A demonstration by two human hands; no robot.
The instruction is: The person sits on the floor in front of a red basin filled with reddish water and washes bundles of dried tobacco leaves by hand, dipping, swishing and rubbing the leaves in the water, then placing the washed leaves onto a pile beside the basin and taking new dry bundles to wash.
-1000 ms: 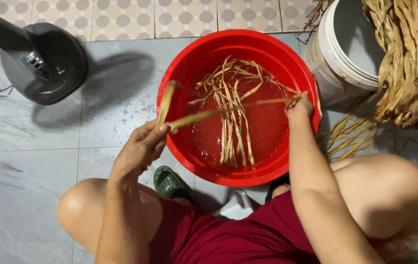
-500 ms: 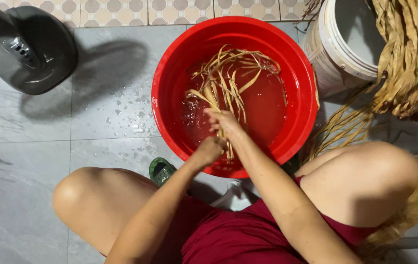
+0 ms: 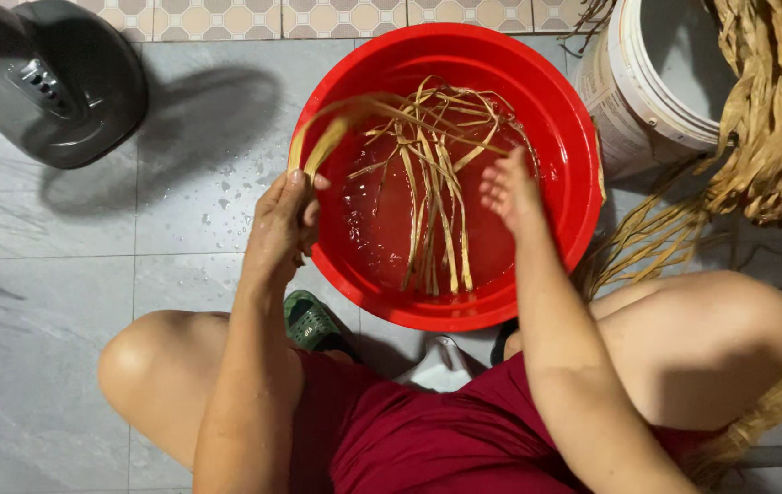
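Observation:
A round red basin (image 3: 563,128) stands on the grey tile floor between my knees, holding water and several tan fibre strips (image 3: 429,183). My left hand (image 3: 283,220) is at the basin's left rim, shut on a bent strip (image 3: 322,137) that arcs up and over into the basin. My right hand (image 3: 506,187) hovers over the water at the right side of the strips, fingers spread, holding nothing.
A white bucket (image 3: 656,82) stands right of the basin. A large bundle of dry tan fibres (image 3: 775,110) hangs over it, with loose strands (image 3: 647,238) on the floor. A dark fan base (image 3: 48,78) sits at upper left. A green sandal (image 3: 310,320) lies below the basin.
Both hands were together in the middle of the basin half a second ago. They have parted: the left has drawn a strip out to the left rim, the right has lifted open.

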